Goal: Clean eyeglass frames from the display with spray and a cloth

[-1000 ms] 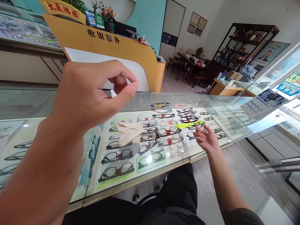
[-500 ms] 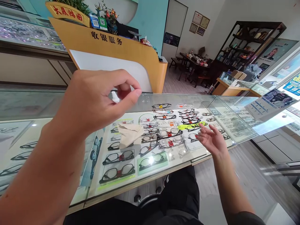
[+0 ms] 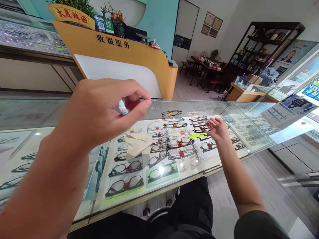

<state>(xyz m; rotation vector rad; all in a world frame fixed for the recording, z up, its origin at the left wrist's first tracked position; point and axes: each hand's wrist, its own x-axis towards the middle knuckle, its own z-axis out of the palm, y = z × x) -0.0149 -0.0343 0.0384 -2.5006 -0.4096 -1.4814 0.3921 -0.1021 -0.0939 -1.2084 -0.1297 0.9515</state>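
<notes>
My left hand (image 3: 107, 109) is raised over the counter's left half, with thumb and index finger pinched together. Anything between the fingertips is too small or hidden to tell. A small white bottle (image 3: 122, 108) shows in the gap inside this hand; whether the hand touches it is unclear. Over the right part of the eyeglasses display hovers my right hand (image 3: 218, 129), its fingers loosely spread and holding nothing. A beige cloth (image 3: 137, 144) lies crumpled on the glass counter (image 3: 189, 168), below and right of my left hand. Several rows of eyeglasses (image 3: 126, 167) show around the cloth.
A folded calendar card (image 3: 289, 111) stands on the counter at the right. Beyond the counter is a wooden cashier desk (image 3: 144, 54). A stool (image 3: 159, 214) is partly visible below the counter's front edge.
My right hand has moved up and slightly left, farther over the eyeglasses. My left hand has dropped slightly, still pinched, and more of the bottle's label shows.
</notes>
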